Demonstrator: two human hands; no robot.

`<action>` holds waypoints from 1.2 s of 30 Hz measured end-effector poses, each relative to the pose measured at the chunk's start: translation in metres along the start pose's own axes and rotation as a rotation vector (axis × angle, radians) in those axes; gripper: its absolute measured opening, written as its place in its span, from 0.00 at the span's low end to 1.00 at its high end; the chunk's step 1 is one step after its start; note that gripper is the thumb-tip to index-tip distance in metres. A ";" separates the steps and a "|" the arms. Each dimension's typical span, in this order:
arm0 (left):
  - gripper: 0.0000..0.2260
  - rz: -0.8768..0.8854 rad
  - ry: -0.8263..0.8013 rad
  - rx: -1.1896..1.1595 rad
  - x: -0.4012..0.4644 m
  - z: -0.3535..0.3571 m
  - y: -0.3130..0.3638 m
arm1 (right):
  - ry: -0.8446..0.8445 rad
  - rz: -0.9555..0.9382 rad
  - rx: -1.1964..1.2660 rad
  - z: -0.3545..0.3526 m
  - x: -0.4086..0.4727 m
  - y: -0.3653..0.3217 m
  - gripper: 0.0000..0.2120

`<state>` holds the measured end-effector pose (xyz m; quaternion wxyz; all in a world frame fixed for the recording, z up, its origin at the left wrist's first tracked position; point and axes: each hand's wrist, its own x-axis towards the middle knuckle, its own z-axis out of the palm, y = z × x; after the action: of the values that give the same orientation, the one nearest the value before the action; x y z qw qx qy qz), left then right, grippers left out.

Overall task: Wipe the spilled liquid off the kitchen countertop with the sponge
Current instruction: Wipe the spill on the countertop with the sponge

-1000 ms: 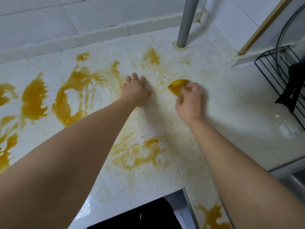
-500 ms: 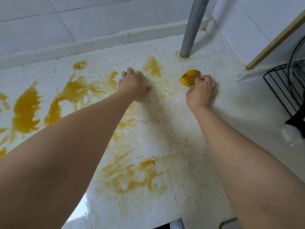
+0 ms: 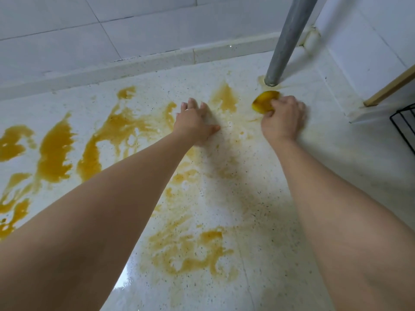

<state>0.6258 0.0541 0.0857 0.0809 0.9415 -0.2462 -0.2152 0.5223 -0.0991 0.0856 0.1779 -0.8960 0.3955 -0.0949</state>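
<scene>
Wiping under way: right hand (image 3: 283, 118) grips sponge (image 3: 264, 104) beside pole (image 3: 284, 44); left hand (image 3: 195, 122) lies flat on countertop (image 3: 258, 198). Next, sweep left through spilled liquid (image 3: 55, 151).

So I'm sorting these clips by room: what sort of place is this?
Most likely a home kitchen. A speckled white countertop runs into a tiled wall, a black wire rack stands at the right edge, and the right hand wipes orange spilled liquid with a yellow sponge.
</scene>
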 end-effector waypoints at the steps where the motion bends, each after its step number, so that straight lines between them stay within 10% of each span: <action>1: 0.32 0.000 0.005 -0.004 0.000 0.001 0.001 | -0.034 -0.079 0.020 0.004 -0.005 -0.007 0.15; 36: 0.42 -0.042 0.014 -0.037 0.014 -0.015 -0.020 | -0.124 -0.375 0.284 0.033 0.049 -0.063 0.17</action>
<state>0.6515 0.0652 0.0890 0.0954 0.9463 -0.2217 -0.2151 0.6077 -0.0884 0.0813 0.3053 -0.9240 0.1930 -0.1257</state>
